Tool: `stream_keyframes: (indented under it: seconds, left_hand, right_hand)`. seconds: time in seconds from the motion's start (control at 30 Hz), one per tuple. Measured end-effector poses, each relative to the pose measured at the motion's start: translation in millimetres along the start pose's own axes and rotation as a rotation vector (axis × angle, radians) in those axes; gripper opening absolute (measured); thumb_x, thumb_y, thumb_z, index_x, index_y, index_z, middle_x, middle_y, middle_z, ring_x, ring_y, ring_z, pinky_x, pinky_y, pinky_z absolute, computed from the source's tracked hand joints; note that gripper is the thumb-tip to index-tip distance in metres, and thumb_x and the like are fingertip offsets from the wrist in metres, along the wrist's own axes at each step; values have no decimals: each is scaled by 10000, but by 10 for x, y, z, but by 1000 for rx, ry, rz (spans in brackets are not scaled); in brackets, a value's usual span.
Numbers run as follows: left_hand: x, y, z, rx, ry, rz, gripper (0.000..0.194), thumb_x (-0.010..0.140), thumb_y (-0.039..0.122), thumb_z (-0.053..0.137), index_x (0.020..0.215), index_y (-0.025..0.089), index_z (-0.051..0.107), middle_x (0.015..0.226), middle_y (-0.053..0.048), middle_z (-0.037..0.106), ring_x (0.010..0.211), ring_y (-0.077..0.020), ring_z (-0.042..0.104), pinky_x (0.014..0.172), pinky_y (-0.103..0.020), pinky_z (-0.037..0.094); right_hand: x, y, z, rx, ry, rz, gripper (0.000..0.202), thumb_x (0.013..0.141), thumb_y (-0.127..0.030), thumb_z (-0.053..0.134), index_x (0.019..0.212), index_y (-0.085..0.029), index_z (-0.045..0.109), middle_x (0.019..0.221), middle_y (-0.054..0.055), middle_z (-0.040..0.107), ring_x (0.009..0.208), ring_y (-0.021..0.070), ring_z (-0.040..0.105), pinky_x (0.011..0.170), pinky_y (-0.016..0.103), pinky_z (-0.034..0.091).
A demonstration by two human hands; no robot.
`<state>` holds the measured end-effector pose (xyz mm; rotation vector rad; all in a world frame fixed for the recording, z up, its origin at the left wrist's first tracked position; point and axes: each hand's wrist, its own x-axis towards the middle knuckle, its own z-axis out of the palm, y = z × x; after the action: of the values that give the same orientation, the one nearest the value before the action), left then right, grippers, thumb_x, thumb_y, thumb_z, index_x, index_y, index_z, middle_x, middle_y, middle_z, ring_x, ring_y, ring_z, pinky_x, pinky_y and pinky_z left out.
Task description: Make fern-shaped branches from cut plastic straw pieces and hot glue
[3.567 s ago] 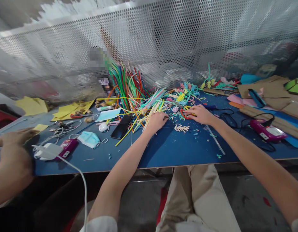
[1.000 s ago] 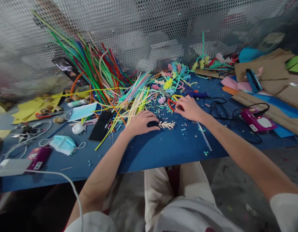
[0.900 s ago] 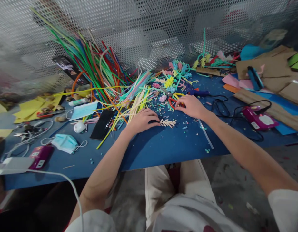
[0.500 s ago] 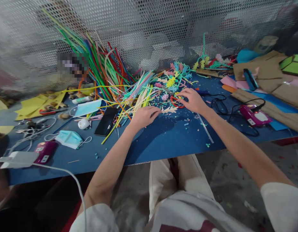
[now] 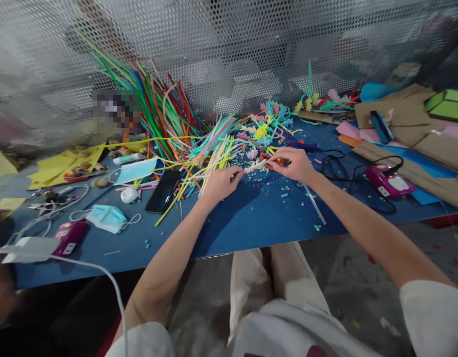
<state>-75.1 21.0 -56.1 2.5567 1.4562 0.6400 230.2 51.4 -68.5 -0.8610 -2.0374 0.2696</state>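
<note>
A pale peach twisted stem with short side pieces (image 5: 256, 166) stretches between my two hands over the blue table. Its left end is pinched in the fingers of my left hand (image 5: 221, 183). The fingers of my right hand (image 5: 294, 163) are closed on its other end. Red-handled pliers (image 5: 268, 152) lie just behind and beside my right fingertips. Behind my hands is a heap of coloured twisted pieces, with a yellow one (image 5: 261, 131) among them. Cream and yellow pipe cleaners (image 5: 216, 161) lie behind my left hand.
Left are a black phone (image 5: 162, 192), face masks (image 5: 109, 218), a purple power box (image 5: 71, 238) and a white cable. Right are another purple box (image 5: 390, 181), black cords and cardboard (image 5: 411, 161). A perforated metal screen (image 5: 251, 49) stands behind. A person's arm shows at the left edge.
My right hand has come down and forward from the red-handled pliers and has taken hold of the right end of the peach stem. My left hand keeps its grip on the stem.
</note>
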Motion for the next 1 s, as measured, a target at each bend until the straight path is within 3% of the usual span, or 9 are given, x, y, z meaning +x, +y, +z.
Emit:
stream_keyframes:
  seconds: [0.13,0.23,0.33,0.67,1.0]
  left_hand:
    - [-5,47,-25,19,24,-6,390,1136,457,498,1164,223,808,1010,-64,850,873,-235,780,786,-326,536]
    - [-12,65,-27,40,20,-24,396,1140,464,484,1169,234,805,1005,-64,848,863,-238,775,765,-326,522]
    - [-21,66,-14,53,-3,-38,412,1143,484,469,1156,247,806,977,-66,842,836,-244,764,726,-324,499]
    - [-21,91,-8,25,-7,-45,388,1133,457,470,1122,253,799,876,-46,805,766,-227,722,680,-320,455]
    - [-33,177,-52,23,-6,-29,416,1140,475,441,1106,256,793,825,-43,781,730,-224,699,663,-319,441]
  right_hand:
    - [-8,23,-13,-10,-78,-47,230,983,-410,690,1096,-251,813,1107,95,802,676,176,617,713,375,579]
    - [-6,51,-10,-21,-169,-80,246,987,-380,688,1169,-266,807,1194,100,809,914,238,744,840,399,619]
    - [5,76,25,-48,-177,-119,236,1027,-376,663,1168,-277,824,1179,86,833,1076,275,778,960,438,618]
    - [43,40,22,-222,-183,-100,288,1087,-453,620,1165,-297,849,1175,82,850,1099,283,766,964,461,507]
    - [41,57,13,-223,-152,-77,469,1115,-647,526,1047,-307,842,1097,70,852,1016,280,749,951,482,485]
